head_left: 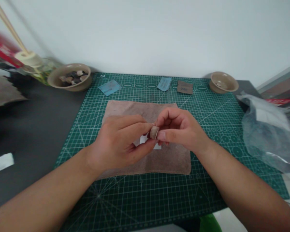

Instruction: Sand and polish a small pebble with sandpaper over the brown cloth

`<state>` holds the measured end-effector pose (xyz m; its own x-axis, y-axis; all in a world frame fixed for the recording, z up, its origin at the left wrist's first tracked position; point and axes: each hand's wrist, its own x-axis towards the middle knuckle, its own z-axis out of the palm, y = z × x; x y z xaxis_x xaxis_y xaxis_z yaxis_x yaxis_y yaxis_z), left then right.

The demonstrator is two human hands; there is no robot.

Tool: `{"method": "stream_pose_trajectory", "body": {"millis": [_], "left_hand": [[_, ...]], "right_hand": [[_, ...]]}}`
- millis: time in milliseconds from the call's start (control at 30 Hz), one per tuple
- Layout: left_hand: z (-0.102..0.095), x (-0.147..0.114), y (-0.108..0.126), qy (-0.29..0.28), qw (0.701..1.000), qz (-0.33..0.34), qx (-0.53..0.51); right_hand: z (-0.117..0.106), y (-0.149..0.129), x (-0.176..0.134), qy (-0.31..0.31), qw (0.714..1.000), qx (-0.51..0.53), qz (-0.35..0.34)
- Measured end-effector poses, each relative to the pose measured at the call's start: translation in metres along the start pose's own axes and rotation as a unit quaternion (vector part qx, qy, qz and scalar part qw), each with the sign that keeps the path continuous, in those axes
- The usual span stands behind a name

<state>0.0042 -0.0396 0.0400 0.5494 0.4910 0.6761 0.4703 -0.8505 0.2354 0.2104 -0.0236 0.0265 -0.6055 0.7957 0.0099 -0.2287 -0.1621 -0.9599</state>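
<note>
Between my two hands is a small brown ring-shaped piece (154,132), short and round like a wooden band; its exact kind is unclear. My left hand (122,140) pinches it from the left with thumb and fingers. From the right, my right hand (180,130) grips its edge between thumb and curled fingers. Both hands are above a brown cloth (170,159) lying flat, and a white piece of paper (143,139) on the cloth is partly hidden behind the fingers.
A green cutting mat (157,193) lies under the cloth. At the back are a bowl of stones (70,87), blue labels (110,87), a brown label (185,87) and a second bowl (223,88). A clear plastic bag (261,138) rests at right, a reed diffuser (29,59) at left.
</note>
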Motion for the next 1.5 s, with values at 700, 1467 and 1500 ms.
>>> {"method": "stream_pose_trajectory", "body": {"millis": [700,1467,1500], "left_hand": [[0.0007,-0.0006,-0.0042,0.012,0.999,-0.024,0.029],[0.0,-0.0017,-0.0003,-0.016,0.999,-0.041,-0.025],[0.0003,-0.0018,-0.0006,-0.016,0.999,-0.042,-0.026]], "right_hand": [[0.001,-0.0003,0.0029,-0.015,0.999,-0.026,0.017],[0.0001,-0.0002,0.0007,-0.024,0.999,0.003,0.043],[0.0,-0.0002,0.0007,-0.023,0.999,0.003,0.042]]}}
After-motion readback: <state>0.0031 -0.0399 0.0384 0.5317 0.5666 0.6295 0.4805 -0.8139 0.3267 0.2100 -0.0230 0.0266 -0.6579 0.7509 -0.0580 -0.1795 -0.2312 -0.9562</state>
